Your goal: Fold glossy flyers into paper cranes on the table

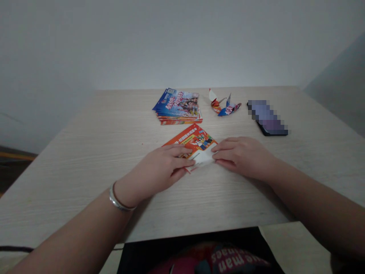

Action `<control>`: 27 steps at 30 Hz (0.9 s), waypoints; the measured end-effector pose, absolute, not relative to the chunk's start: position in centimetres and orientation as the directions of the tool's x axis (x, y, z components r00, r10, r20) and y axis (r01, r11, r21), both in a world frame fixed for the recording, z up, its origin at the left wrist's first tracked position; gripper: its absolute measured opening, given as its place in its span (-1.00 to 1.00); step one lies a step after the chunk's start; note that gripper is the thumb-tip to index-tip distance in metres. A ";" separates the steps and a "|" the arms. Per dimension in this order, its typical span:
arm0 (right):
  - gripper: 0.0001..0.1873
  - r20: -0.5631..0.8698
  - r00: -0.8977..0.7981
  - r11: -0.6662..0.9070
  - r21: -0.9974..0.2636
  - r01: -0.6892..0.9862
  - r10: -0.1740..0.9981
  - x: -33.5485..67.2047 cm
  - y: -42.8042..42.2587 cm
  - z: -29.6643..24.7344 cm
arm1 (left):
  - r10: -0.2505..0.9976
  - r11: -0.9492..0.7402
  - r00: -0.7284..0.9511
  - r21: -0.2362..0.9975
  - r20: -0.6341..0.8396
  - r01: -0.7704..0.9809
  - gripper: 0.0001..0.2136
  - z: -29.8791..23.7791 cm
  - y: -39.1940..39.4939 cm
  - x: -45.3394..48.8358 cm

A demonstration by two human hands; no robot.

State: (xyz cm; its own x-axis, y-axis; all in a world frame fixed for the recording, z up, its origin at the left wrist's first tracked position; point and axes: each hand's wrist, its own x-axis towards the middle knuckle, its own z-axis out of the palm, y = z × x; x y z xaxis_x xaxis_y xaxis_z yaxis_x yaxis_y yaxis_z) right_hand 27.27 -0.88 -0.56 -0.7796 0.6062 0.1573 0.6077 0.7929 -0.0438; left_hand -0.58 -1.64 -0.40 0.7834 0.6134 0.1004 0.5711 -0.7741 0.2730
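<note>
An orange flyer with cartoon figures and a white strip lies askew on the table in front of me. My left hand, with a silver bangle at the wrist, grips its left and near edge, fingertips resting on the printed side. At the right corner, my right hand pinches the paper with its fingers close together. Between the hands the near edge looks slightly raised; whether it is creased there I cannot tell. Both thumbs are partly hidden.
Behind the flyer sits a fanned stack of blue and orange flyers. Two folded paper cranes stand to its right, then a phone with a pixelated screen. A black mat or bag shows below the pale wooden table's front edge.
</note>
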 end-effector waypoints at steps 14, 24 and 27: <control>-0.71 0.178 -0.684 0.707 -0.168 0.687 0.707 26.2 0.4 -1.7 | 0.848 -0.496 0.508 0.564 0.151 0.660 -0.68 -1.9 -0.5 -0.3; -0.69 0.279 -0.720 0.771 -0.166 0.615 0.635 25.6 0.7 -2.9 | 0.801 -0.597 0.536 0.402 0.266 0.694 -0.90 -3.0 -0.4 -0.3; -0.65 0.265 -0.726 0.767 -0.102 0.634 0.635 25.6 0.7 -3.1 | 0.690 -0.724 0.645 0.316 0.328 0.614 -0.85 -3.0 -0.8 -0.2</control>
State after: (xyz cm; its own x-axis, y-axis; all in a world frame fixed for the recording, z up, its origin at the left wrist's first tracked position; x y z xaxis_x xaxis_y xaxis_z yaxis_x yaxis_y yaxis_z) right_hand 25.64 0.65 -3.10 -0.7257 0.6349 0.2653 0.6335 0.7669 -0.1024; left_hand -0.16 -0.76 -3.00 0.6451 0.6902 0.3279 0.6139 -0.7236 0.3155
